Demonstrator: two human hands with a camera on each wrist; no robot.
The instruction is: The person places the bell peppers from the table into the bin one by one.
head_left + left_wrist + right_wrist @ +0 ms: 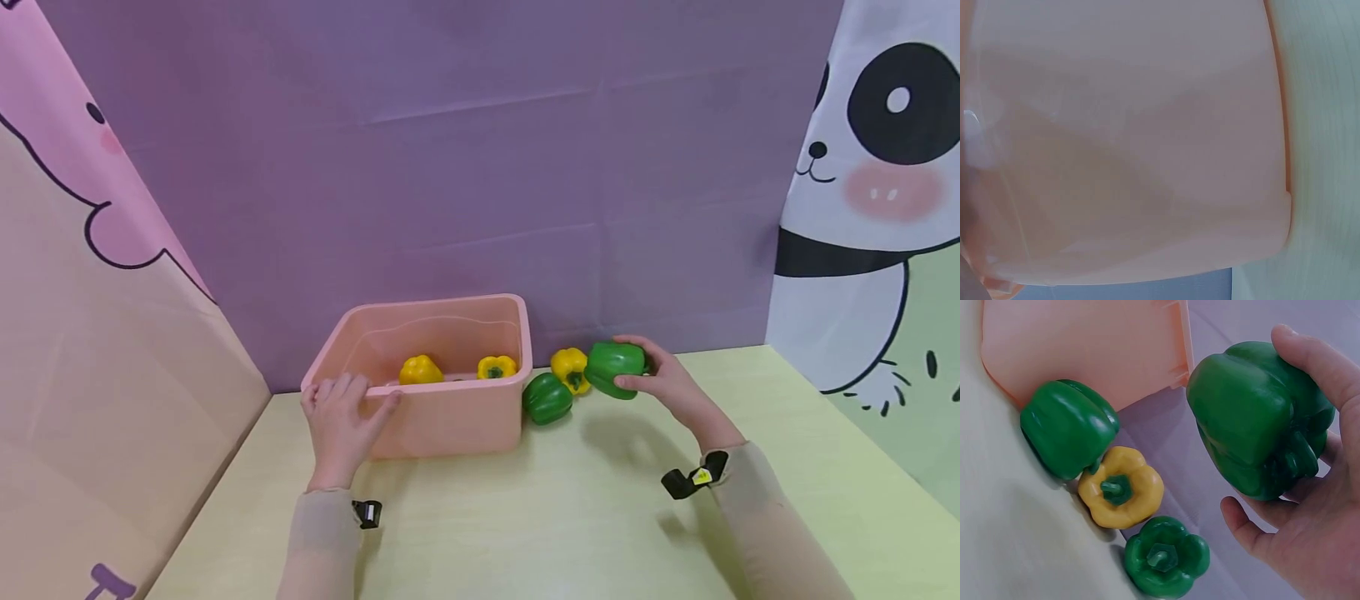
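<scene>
My right hand (pixel 675 387) holds a green bell pepper (pixel 611 368) above the table, fingers behind it and thumb in front. The right wrist view shows the stem of this held pepper (pixel 1244 412) turned towards the palm. At the bin's near left corner, my left hand (pixel 341 425) grips the rim of a pink plastic bin (pixel 450 427). Inside the bin lie a yellow bell pepper (pixel 421 370) and another yellow pepper (pixel 497 367) by the right wall. The near wall hides the bin's floor.
Beside the bin's right wall lies a green pepper (pixel 547 398), with a yellow pepper (pixel 568 367) behind it. The right wrist view shows one more green pepper (pixel 1166 557) beyond the yellow one. A purple backdrop (pixel 450 167) stands behind the table (pixel 510 533).
</scene>
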